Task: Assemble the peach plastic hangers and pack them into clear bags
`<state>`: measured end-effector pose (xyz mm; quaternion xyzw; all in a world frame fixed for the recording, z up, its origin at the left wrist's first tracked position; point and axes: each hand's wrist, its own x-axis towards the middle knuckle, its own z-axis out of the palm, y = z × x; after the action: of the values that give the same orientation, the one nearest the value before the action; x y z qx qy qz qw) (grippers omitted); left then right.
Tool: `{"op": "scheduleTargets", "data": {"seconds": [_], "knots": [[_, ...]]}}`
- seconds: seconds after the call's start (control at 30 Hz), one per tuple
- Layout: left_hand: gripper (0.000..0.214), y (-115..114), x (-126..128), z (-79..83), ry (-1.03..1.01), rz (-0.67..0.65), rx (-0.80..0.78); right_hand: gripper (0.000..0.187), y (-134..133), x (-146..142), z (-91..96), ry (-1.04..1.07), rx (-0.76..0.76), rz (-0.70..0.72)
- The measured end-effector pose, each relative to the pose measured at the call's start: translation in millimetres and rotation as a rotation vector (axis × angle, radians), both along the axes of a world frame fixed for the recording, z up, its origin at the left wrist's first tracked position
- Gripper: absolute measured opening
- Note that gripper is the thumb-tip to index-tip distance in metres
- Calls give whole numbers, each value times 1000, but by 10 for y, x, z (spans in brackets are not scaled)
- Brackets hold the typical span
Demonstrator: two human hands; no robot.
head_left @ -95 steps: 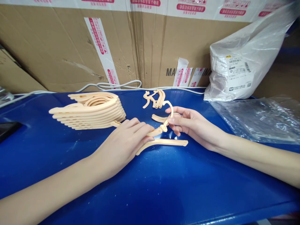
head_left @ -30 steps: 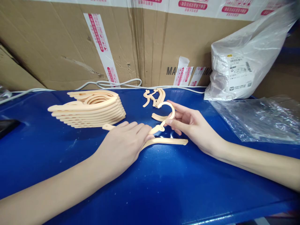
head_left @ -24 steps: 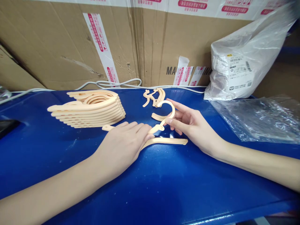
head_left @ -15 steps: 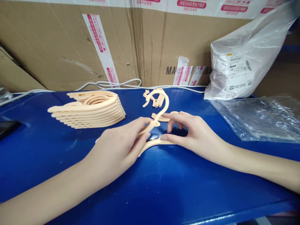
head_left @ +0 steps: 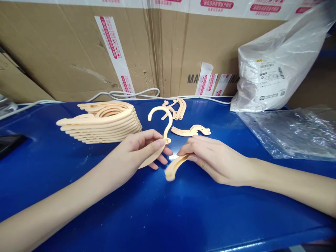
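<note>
Evidently, one part-built clothes hanger [head_left: 170, 122] is only half together: its hook and one arm look joined, pinched by the left hand [head_left: 141, 147], other fingers loosely spread, above the blue bench [head_left: 168, 217]; one separate hanger arm [head_left: 173, 168], clamped in the fingers of the right hand [head_left: 220, 159], appears left to fit; one stack of folded hangers [head_left: 112, 126], seemingly finished, is too nested to count surely; two groups of loose hanger parts, a nearer cluster [head_left: 183, 132] and a farther cluster [head_left: 181, 111], overlap, uncountable.

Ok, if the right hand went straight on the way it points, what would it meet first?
Probably the fingertips of the left hand, across a narrow gap, though depth between them is unclear.
</note>
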<state>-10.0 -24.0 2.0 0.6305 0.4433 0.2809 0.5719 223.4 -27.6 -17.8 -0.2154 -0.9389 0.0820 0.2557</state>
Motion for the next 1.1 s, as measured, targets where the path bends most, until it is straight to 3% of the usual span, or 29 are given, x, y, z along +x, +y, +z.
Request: {"op": "scheduleTargets", "data": {"seconds": [0.23, 0.57, 0.9, 1.1], "knots": [[18, -9, -7, 45, -17, -6, -68, 22, 26, 73, 27, 15, 129, -212], [26, -34, -42, 46, -85, 91, -291, 32, 77, 82, 3, -138, 275, -234], [28, -62, -24, 95, 18, 50, -264, 32, -3, 14, 10, -166, 445, -257], [20, -72, -22, 103, -31, 59, -315, 34, -20, 12, 7, -175, 444, -277]]}}
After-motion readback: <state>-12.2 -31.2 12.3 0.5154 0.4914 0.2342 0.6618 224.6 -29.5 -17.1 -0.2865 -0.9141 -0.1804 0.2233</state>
